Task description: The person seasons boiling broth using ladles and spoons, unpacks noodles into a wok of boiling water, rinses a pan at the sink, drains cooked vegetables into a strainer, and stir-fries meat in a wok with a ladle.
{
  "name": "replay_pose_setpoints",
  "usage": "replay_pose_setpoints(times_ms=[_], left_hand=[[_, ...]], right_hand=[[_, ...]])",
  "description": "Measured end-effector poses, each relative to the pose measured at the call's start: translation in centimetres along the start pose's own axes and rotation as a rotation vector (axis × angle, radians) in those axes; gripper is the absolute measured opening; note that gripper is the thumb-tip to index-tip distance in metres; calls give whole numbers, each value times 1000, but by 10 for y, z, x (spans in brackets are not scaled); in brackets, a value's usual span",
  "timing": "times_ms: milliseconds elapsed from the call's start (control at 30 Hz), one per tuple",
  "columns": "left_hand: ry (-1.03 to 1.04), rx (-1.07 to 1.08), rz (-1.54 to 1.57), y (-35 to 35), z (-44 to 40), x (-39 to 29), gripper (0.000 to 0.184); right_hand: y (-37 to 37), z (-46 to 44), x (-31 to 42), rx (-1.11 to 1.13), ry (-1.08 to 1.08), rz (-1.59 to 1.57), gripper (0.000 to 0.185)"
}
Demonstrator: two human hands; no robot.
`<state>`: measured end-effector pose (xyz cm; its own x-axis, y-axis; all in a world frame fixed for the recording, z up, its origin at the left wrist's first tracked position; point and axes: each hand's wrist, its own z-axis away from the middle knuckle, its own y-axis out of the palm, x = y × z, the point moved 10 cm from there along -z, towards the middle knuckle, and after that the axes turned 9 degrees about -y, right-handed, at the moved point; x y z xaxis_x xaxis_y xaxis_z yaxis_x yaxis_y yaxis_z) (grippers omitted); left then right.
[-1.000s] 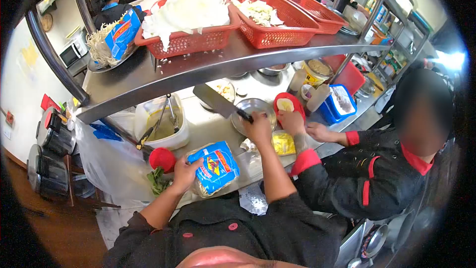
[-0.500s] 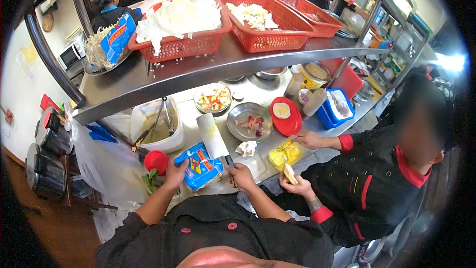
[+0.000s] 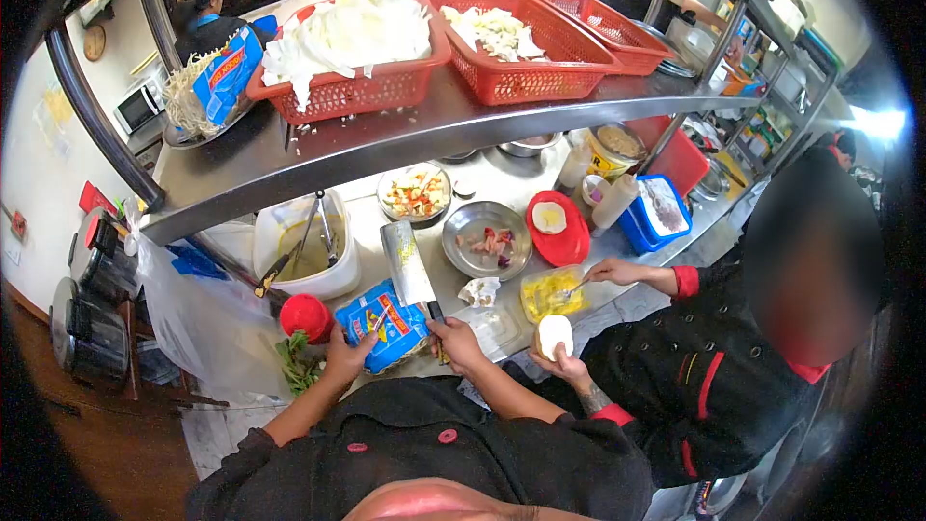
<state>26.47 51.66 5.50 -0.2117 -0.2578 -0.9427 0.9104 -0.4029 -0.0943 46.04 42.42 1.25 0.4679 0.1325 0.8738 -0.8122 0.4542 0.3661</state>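
My left hand (image 3: pixel 348 355) grips the lower left edge of a blue packet (image 3: pixel 384 328) with red and yellow print; it looks like a noodle packet. In my right hand (image 3: pixel 457 343) is the dark handle of a cleaver (image 3: pixel 408 262). The cleaver's broad blade points away from me, with yellow-green bits stuck on it. My right fingers are close beside the packet's right edge; whether they touch it I cannot tell. Left of the packet are a red round object (image 3: pixel 306 316) and green leaves (image 3: pixel 299 363).
At my right a co-worker holds a white bun (image 3: pixel 556 336) and a utensil in a yellow-filled container (image 3: pixel 553 295). Ahead stand a metal bowl (image 3: pixel 487 239), a red plate (image 3: pixel 558 229) and a white tub (image 3: pixel 307 243) with tongs. A steel shelf (image 3: pixel 444 125) with red baskets (image 3: pixel 526 48) crosses above.
The packet has turned and shifted slightly left in my left hand. My cleaver has moved slightly left. The co-worker's bun has turned, and a utensil now shows in the yellow container.
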Motion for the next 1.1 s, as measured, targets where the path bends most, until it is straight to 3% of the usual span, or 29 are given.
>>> replay_pose_setpoints(times_ms=[300,467,1100], left_hand=[[97,-78,-144,-4,4,-11,63],[31,-150,-283,-12,2,-2,65],[-40,-107,-288,-8,-3,0,64]], right_hand=[[1,3,3,-10,26,-5,17],[1,0,0,9,27,-1,16],[2,-9,-2,16,78,-1,16]])
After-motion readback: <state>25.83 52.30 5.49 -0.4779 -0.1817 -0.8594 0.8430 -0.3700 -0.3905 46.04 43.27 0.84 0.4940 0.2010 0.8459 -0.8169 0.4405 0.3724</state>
